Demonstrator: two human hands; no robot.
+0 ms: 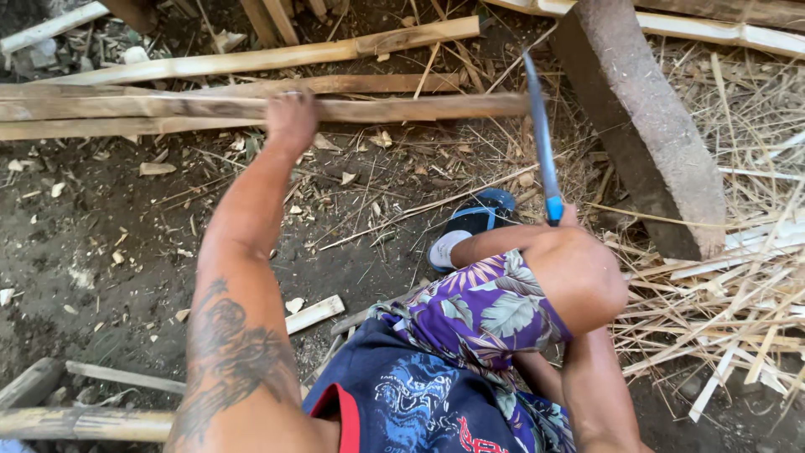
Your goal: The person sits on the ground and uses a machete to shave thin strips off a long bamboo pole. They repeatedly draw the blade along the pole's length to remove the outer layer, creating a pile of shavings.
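One left hand (pixel 291 120) on bamboo slat (pixel 402 107)

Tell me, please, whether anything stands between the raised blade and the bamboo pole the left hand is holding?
Nothing visible does. The blade is upright by the pole's right end, with only littered ground between. The left hand grips the pole well to the left, away from the blade.
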